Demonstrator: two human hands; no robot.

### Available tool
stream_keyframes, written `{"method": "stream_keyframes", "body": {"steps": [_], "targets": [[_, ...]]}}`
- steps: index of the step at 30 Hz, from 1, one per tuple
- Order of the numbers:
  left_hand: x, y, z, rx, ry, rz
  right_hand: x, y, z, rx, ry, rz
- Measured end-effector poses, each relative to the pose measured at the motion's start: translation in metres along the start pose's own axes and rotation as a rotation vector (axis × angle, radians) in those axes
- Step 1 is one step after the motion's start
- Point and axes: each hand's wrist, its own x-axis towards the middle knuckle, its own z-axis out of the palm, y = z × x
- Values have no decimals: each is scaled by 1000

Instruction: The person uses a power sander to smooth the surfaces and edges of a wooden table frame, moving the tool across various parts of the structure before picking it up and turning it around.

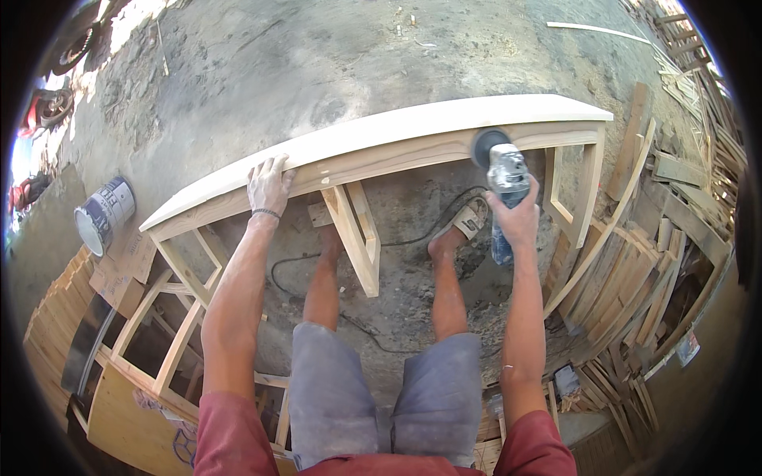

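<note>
A long wooden bench with a pale top and angled legs stretches across in front of me. My left hand rests on its near edge, left of the middle, fingers laid over the top and a band at the wrist. In my right hand is an angle grinder with a blue body, gripped round its handle. The dark round disc at its head is against or very near the bench's front rail, right of the middle. Pale dust coats the grinder's head and my left hand.
A black power cord winds over the floor between my feet. Stacked boards and offcuts crowd the right side. To the left lie a paint bucket, cardboard and another wooden frame. A thin strip lies at the far right.
</note>
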Motion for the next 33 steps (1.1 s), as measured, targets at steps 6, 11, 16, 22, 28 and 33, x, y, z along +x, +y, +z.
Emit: {"method": "stream_keyframes", "body": {"steps": [6,11,16,22,28,33], "targets": [[2,-10,-7,42,-66,63,-6,0,6,32,68,-12],[9,-33,-28,40,-195,172,-43,-40,46,-94,-180,-133],[2,-54,-35,-50,-197,152,-75,-75,81,-189,-317,-312],[-34,-77,-52,-46,88,105,-90,-92,67,-223,-572,-335],[-148,26,29,-555,254,-400,-71,-44,47,-265,-739,-529],[-206,135,168,-844,328,-796,-46,-7,91,-394,-872,-563]]}}
